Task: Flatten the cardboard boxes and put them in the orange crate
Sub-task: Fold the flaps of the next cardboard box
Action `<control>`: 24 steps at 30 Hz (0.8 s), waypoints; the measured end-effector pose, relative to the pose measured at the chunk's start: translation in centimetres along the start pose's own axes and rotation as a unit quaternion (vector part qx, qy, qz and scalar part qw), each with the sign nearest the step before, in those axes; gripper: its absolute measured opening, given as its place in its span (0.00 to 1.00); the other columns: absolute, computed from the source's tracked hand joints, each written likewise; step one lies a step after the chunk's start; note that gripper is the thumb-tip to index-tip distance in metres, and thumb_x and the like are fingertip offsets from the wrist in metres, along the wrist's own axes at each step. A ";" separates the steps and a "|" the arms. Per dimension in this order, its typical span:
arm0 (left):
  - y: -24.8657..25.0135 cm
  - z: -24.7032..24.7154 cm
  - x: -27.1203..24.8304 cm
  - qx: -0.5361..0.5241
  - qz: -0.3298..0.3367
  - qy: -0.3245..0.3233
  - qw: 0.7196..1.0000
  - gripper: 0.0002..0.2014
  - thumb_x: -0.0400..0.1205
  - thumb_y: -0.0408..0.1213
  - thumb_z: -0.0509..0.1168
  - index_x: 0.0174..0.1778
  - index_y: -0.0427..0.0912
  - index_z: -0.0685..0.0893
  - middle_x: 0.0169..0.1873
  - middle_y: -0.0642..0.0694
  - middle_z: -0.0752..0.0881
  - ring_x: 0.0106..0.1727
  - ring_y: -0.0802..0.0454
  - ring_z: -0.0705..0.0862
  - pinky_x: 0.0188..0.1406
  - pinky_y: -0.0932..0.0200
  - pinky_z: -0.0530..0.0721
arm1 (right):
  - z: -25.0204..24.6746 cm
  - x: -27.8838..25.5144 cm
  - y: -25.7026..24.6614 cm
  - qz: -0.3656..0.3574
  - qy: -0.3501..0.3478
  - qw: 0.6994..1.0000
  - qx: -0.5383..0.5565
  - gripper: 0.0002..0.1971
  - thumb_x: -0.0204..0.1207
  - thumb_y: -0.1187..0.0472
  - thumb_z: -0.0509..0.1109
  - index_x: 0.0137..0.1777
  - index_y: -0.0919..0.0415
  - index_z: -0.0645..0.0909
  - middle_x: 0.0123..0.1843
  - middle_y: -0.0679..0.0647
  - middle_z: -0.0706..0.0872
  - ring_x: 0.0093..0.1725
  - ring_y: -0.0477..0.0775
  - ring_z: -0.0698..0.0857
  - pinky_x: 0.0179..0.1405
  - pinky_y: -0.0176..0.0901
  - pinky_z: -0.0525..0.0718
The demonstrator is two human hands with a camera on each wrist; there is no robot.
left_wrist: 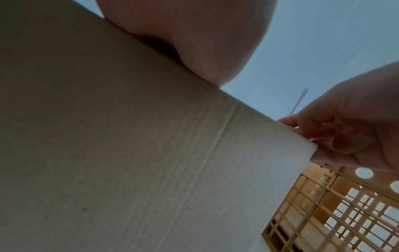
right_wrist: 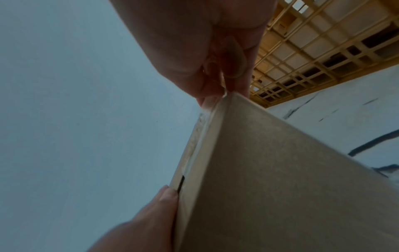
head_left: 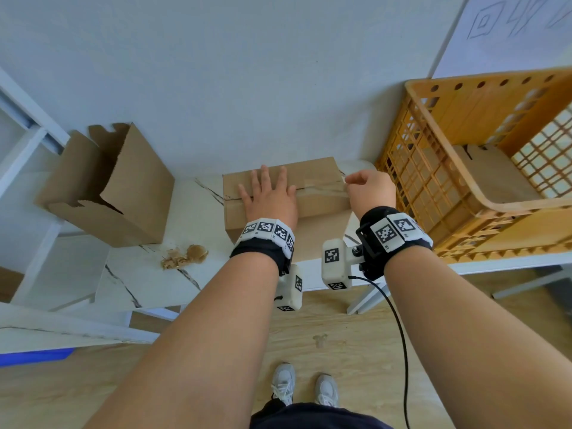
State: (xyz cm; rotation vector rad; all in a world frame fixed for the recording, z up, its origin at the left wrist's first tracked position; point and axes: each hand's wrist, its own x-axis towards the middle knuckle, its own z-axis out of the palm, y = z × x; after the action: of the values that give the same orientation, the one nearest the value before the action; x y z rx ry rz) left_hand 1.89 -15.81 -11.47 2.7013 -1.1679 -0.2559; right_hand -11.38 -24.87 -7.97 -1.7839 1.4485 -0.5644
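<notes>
1. Cardboard, brown and taped shut: the closed rectangular box (head_left: pixel 288 193) sits mid-table on the white marble-look table (head_left: pixel 148 274).
2. Your left hand (head_left: pixel 269 196) lies flat on its lid, fingers spread, grasping nothing.
3. Your right hand (head_left: pixel 370 187), at 3 o'clock of the left, has its grip pinched on the clear tape strip (head_left: pixel 325 188).
4. The orange lattice plastic crate (head_left: pixel 464 193) stands at 3 o'clock, a flattened cardboard piece (head_left: pixel 492 174) inside.
5. An opened brown cardboard box (head_left: pixel 108 187) sits at 9 o'clock.

From the head we look steeply down over both hands at the surface (head_left: pixel 173 274). Our wrist cameras sit low and close against the taped box (left_wrist: pixel 151 162), looking upward; all three share the orange crate (head_left: pixel 439 168).
</notes>
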 end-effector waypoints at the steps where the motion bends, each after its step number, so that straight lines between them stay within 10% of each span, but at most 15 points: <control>1: -0.1 0.0 0.0 0.002 -0.002 -0.004 1.000 0.25 0.89 0.51 0.39 0.84 0.56 0.48 0.84 0.46 0.42 0.84 0.45 0.38 0.80 0.37 0.36 | -0.1 -0.1 0.1 0.003 0.001 1.000 0.015 0.14 0.79 0.68 0.62 0.56 0.56 0.86 0.51 0.51 0.86 0.45 0.49 0.80 0.40 0.39 0.76; 13: 0.0 -0.1 0.0 0.000 -0.002 -0.015 1.000 0.26 0.89 0.51 0.39 0.84 0.56 0.46 0.84 0.47 0.41 0.84 0.46 0.37 0.81 0.38 0.35 | -1.8 1.2 1.8 0.142 0.071 0.959 0.234 0.18 0.73 0.80 0.55 0.33 0.60 0.80 0.36 0.59 0.86 0.38 0.61 0.89 0.44 0.56 0.91; 18: -0.3 -0.2 -0.1 -0.003 0.007 -0.014 1.000 0.25 0.89 0.50 0.39 0.84 0.57 0.47 0.84 0.47 0.42 0.84 0.45 0.37 0.81 0.39 0.35 | -2.9 1.9 3.2 0.173 0.140 0.949 0.224 0.19 0.69 0.78 0.53 0.29 0.56 0.77 0.45 0.63 0.88 0.47 0.68 0.88 0.49 0.62 0.88; 24: 1.5 -0.2 0.1 -0.009 -0.021 0.009 1.000 0.26 0.88 0.42 0.44 0.84 0.49 0.51 0.84 0.44 0.45 0.84 0.43 0.41 0.81 0.38 0.39 | -2.9 1.3 2.4 0.140 0.145 0.959 0.200 0.16 0.70 0.70 0.53 0.28 0.56 0.77 0.34 0.54 0.82 0.37 0.56 0.80 0.44 0.51 0.82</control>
State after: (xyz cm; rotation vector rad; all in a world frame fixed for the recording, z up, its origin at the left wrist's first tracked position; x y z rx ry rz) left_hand 0.96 -16.86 -10.89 2.7080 -1.1006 -0.2478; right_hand -14.69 -27.09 -8.16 -1.1932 1.6109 -0.9233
